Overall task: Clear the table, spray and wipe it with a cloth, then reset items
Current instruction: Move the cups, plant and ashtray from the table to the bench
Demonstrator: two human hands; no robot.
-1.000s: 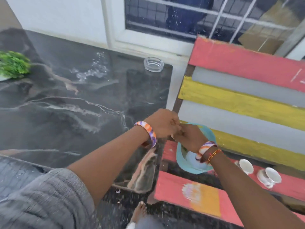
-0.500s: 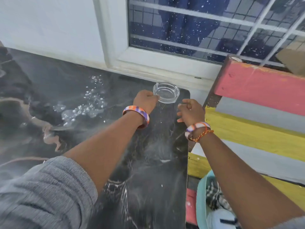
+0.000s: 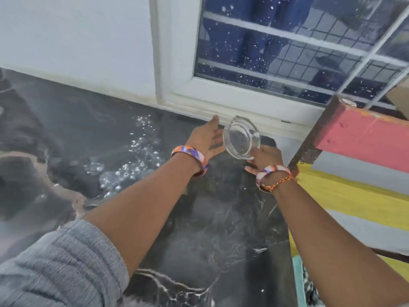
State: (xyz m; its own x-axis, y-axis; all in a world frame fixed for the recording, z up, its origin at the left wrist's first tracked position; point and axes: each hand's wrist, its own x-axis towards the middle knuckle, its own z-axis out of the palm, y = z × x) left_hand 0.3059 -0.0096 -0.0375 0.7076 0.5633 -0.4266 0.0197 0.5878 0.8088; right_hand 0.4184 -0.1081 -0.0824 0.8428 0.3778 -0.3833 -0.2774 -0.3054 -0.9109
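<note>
A clear glass ashtray is lifted and tilted on edge above the far right corner of the black marble table. My right hand holds it from below at its lower rim. My left hand is spread beside the ashtray's left side, fingers straight, palm turned toward the glass. Foamy spray bubbles lie on the tabletop left of my left wrist.
A white wall and a barred window run along the table's far edge. A bench back with pink, grey and yellow slats stands right of the table. A teal basin rim shows at the lower right.
The ashtray has left the tabletop and tipped onto its edge. My right hand moved in and took hold of it; my left hand uncurled and opened beside it.
</note>
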